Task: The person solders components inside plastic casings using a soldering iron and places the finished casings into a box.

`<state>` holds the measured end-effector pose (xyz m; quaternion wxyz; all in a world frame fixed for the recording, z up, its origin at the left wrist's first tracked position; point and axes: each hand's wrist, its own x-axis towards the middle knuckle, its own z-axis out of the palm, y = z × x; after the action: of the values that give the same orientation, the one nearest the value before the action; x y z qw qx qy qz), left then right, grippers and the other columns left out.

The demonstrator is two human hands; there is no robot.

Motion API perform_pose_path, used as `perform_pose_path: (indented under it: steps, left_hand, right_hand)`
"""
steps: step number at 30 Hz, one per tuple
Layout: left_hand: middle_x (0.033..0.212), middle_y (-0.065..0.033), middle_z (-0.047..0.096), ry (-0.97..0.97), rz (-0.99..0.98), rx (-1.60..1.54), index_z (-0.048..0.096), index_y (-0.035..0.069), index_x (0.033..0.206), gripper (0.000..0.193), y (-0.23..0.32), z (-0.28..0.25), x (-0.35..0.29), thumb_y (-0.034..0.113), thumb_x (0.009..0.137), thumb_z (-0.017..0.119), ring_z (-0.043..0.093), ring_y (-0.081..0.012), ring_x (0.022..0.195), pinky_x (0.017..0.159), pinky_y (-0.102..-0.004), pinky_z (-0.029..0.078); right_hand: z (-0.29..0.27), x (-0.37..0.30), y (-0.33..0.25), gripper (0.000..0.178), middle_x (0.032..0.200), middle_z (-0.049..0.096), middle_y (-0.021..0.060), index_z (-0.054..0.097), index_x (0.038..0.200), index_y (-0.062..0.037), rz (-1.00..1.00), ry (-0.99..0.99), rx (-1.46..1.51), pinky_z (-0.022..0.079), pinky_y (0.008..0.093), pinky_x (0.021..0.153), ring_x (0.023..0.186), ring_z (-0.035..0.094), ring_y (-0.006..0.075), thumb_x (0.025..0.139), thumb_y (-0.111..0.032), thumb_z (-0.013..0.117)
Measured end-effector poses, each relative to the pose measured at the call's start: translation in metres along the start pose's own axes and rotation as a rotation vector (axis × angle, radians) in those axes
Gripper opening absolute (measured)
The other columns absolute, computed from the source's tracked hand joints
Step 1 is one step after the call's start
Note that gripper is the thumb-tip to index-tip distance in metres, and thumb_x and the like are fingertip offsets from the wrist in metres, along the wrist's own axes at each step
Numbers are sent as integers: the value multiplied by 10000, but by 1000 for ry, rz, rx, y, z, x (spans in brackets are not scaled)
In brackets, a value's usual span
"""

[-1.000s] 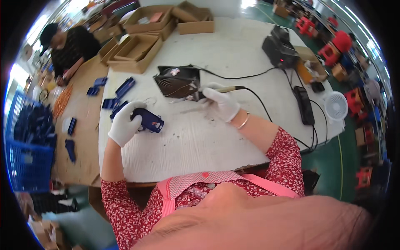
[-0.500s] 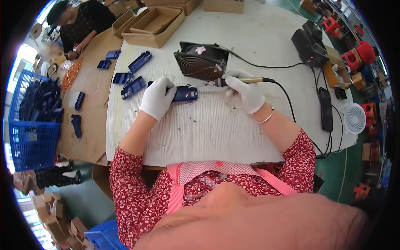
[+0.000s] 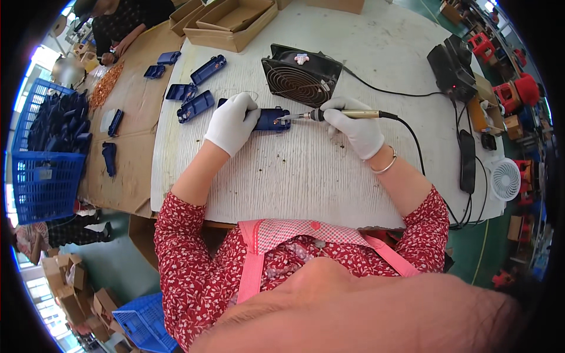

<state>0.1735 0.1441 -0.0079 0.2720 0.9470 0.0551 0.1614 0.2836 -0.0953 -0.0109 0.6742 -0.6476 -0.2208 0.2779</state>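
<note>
My left hand, in a white glove, is closed on a dark blue plastic housing lying on the white table. In my gloved right hand is a soldering iron, gripped like a pen. Its tip points left and meets the right end of the housing, where small metal parts show; whether it touches them I cannot tell. Just beyond the iron stands a black fan with a round grille. To the left of my left hand lie several more blue housings.
A blue crate heaped with blue housings stands at the far left, near copper-coloured pieces. Cardboard boxes sit at the back. On the right are a black soldering station, cables and a white fan. A co-worker sits at upper left.
The whole view has shifted slightly, so the table things appear a little farther right. Both hands keep their holds, and the iron's tip stays at the housing's right end.
</note>
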Motion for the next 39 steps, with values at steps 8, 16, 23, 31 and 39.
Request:
perform_pose_path:
  steps: [8, 16, 23, 31, 39]
  left_hand:
    - [802, -165, 592, -18, -9, 8, 549, 17, 811, 113, 0, -1, 1, 119, 809, 598, 583, -332, 785, 693, -385, 462]
    - [803, -159, 588, -23, -14, -4, 548, 17, 815, 111, 2, -2, -1, 118, 810, 594, 580, -329, 788, 699, -382, 461]
    - [805, -156, 587, -22, -15, -2, 547, 18, 817, 104, 2, -2, -1, 113, 814, 591, 580, -326, 790, 700, -378, 462]
    - [808, -156, 591, -13, -22, -14, 546, 22, 815, 101, 2, -1, 0, 112, 815, 592, 584, -326, 784, 696, -376, 466]
    - [851, -136, 596, 25, 26, 36, 573, 44, 838, 71, 5, -8, -1, 109, 812, 589, 584, -323, 783, 702, -378, 471]
  right_hand:
    - [-1, 0, 0, 148, 760, 604, 30, 633, 939, -10, -10, -11, -16, 474, 213, 509, 605, 572, 70, 830, -109, 616]
    - [2, -4, -2, 131, 745, 613, 31, 639, 931, -13, -33, -16, -23, 466, 209, 498, 598, 575, 70, 828, -91, 616]
    - [3, -4, -3, 125, 745, 622, 36, 642, 932, -13, -46, -55, -42, 466, 206, 501, 601, 580, 73, 825, -71, 617]
    - [2, -1, -2, 125, 767, 628, 42, 640, 932, -6, -39, -62, -52, 475, 213, 522, 615, 587, 80, 823, -62, 616]
    - [-3, -1, 1, 165, 789, 626, 67, 612, 969, 7, -10, -22, 94, 473, 208, 564, 621, 580, 92, 861, -109, 567]
